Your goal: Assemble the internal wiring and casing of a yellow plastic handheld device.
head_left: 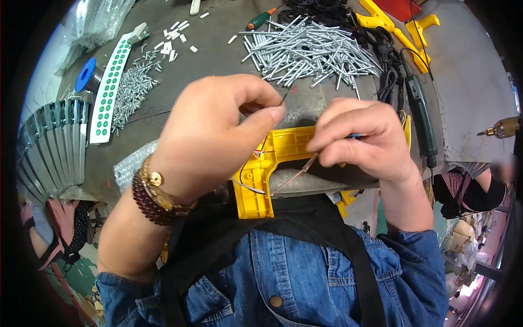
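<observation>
A yellow plastic housing half (254,205) with ribs inside lies at the table's front edge, below and between my hands. My left hand (218,122) is closed in a pinch on a thin black wire (284,98), whose lower stretch drops toward the housing. My right hand (365,136) pinches a pinkish-brown wire (297,177) that runs down to the housing. A bit of blue shows between the right fingers; what it is I cannot make out. A white wire (248,186) curves across the housing. The fingertips partly hide both held ends.
Long metal screws (313,52) are heaped behind my hands. Left are short screws (136,87), a white strip with green dots (111,90), a wire spool (88,76) and bubble wrap (133,159). Right are a corded electric screwdriver (419,111) and yellow housings (376,19).
</observation>
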Motion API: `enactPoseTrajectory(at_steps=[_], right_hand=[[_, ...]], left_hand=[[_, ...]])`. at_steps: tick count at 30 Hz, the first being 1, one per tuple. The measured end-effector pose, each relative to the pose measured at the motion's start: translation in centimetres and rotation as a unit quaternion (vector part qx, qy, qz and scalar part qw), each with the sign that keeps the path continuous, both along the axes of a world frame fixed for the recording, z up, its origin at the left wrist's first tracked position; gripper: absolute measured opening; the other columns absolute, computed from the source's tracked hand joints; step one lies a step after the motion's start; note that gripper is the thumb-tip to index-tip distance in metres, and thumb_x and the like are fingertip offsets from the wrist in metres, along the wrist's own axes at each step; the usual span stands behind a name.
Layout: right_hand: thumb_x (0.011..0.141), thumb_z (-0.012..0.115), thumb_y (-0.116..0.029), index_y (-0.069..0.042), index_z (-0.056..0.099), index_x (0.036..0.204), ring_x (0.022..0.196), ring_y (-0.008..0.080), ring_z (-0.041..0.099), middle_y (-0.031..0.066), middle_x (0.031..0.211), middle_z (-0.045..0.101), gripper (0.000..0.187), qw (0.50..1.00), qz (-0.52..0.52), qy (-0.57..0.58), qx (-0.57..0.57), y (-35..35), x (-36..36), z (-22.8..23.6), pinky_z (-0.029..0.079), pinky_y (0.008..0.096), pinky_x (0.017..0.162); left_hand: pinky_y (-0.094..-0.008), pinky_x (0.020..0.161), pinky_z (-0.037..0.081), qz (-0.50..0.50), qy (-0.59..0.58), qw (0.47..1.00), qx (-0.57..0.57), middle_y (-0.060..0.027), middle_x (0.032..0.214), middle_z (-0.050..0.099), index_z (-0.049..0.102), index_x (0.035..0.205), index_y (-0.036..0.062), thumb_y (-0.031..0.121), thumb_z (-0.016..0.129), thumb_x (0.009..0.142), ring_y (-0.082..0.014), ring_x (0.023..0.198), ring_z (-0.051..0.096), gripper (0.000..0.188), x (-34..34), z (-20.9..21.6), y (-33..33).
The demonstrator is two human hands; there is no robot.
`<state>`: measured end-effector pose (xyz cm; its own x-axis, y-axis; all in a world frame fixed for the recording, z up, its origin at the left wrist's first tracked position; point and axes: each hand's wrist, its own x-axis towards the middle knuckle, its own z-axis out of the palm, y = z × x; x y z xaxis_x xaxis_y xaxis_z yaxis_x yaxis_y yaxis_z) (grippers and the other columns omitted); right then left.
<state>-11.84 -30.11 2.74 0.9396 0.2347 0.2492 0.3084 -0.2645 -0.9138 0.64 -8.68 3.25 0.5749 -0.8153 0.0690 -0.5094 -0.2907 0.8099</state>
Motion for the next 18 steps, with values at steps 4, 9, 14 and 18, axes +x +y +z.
enactPoseTrajectory(at_steps=[4,9,14,18], right_hand=[[0.084,0.073,-0.005,-0.002,0.072,0.105,0.084,0.0238,0.068,0.0109,0.091,0.07,0.021,0.994,-0.026,-0.021,-0.101,0.6,0.0,-0.7,0.053,0.0318,0.073],[0.083,0.075,-0.01,0.0,0.073,0.093,0.068,0.0075,0.063,0.005,0.078,0.072,0.014,0.977,-0.184,0.103,-0.016,2.2,-0.1,-0.3,0.052,0.0257,0.063],[0.082,0.073,-0.013,0.0,0.072,0.089,0.065,0.0051,0.06,0.0033,0.074,0.07,0.015,0.97,-0.225,0.092,0.02,2.9,-0.3,-1.2,0.049,0.0238,0.06],[0.081,0.072,-0.014,0.001,0.072,0.089,0.064,0.0059,0.06,0.0034,0.073,0.069,0.016,0.967,-0.237,0.091,-0.017,3.2,-0.1,-0.8,0.049,0.0241,0.059]], left_hand=[[-0.0236,0.075,0.051,0.033,0.112,0.993,-0.028,-0.0079,0.09,0.073,0.072,0.102,-0.0049,0.011,0.07,0.09,-0.0096,0.083,0.065,0.02,-1.6,0.1,-0.6],[-0.0236,0.078,0.052,0.037,0.084,0.993,-0.075,-0.0102,0.095,0.073,0.072,0.103,-0.0048,0.008,0.069,0.091,-0.0111,0.086,0.067,0.018,-2.1,-1.1,-0.4],[-0.0245,0.076,0.052,0.033,0.028,0.99,-0.132,-0.0105,0.095,0.072,0.072,0.102,-0.0045,0.004,0.071,0.089,-0.0129,0.086,0.066,0.016,-2.2,-1.3,-0.4],[-0.0256,0.075,0.052,0.027,-0.015,0.988,-0.149,-0.0115,0.093,0.072,0.073,0.101,-0.0039,0.003,0.072,0.087,-0.0152,0.084,0.067,0.016,-2.1,-1.8,-0.4]])
